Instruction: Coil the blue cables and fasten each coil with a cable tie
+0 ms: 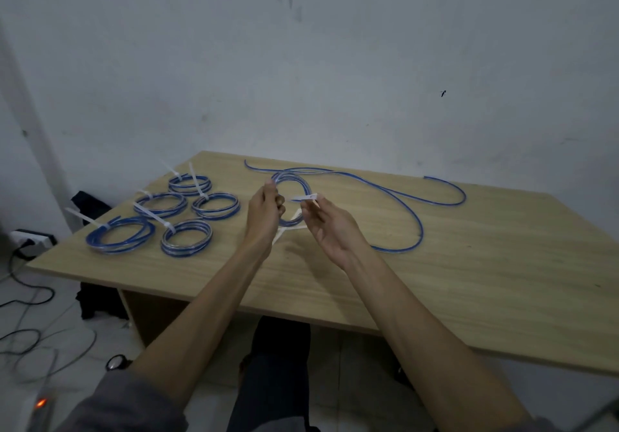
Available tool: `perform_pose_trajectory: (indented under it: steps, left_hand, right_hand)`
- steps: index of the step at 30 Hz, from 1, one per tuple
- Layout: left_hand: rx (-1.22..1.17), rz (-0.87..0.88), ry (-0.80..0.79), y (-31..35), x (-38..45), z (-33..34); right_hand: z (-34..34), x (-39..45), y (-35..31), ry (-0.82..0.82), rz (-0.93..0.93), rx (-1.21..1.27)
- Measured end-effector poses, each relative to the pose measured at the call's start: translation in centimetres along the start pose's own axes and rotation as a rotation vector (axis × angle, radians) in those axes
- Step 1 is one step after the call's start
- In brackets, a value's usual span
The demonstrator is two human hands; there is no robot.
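Blue cable, one coil in hand (290, 182): I hold it upright above the middle of the wooden table (469, 264). My left hand (264, 212) grips its left side, fingers curled round the gathered turns. My right hand (330, 227) pinches a white cable tie (305, 197) between thumb and fingertips, just at the coil's right side. Whether the tie is already threaded round the turns I cannot tell; pale strips show below the hands, possibly its tail or spare ties.

Item, the same cable's loose remainder (407, 210): appears to run from the held coil, sweeps right and near across the table, then back. A second blue run (449, 187) curves along the far right; I cannot tell whether it is a separate cable or the other end of this one.

Item, finished coils, five, grouped on the left of the table, each with a white tie sticking out:
- far coil (190, 185)
- left-middle coil (160, 204)
- right-middle coil (216, 206)
- near-left coil (120, 238)
- near-right coil (187, 238)

Item, off the table: black cords on the floor (26, 297) at left, a power strip (31, 239) against the wall.

Progress, as I judge it: five coils are done and set aside. The sixth is only partly wound, and much cable still lies uncoiled, so tying it now looks premature unless the tie merely holds the first turns. Left to do: wind in the remainder, cinch the tie, and deal with the far-right run if it proves to be its own cable.
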State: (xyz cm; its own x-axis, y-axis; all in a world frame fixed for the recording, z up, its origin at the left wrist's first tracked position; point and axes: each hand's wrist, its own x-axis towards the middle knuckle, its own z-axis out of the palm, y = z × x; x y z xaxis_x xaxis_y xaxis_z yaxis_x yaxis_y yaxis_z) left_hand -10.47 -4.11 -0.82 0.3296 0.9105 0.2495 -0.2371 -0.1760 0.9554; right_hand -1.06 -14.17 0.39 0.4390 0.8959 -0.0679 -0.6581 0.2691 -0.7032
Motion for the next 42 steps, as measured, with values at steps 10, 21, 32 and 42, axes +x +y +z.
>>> perform_pose_trajectory:
  steps: [10, 21, 32, 42]
  left_hand:
    - [0.050, -0.046, -0.026, -1.6, -0.7, 0.7]
    - [0.039, -0.132, -0.036, -2.7, -1.2, 1.3]
    - [0.094, 0.057, -0.029, -3.4, -1.6, 0.9]
    - [0.265, 0.241, -0.059, -3.7, -1.3, 1.0]
  right_hand:
    - [0.5, -0.3, -0.2, 0.001, 0.066, 0.273]
    - [-0.6, 0.1, 1.3, 0.178, 0.162, 0.348]
    - [-0.9, -0.2, -0.1, 0.139, -0.003, -0.149]
    - [-0.6, -0.6, 0.4, 0.122, -0.417, -0.678]
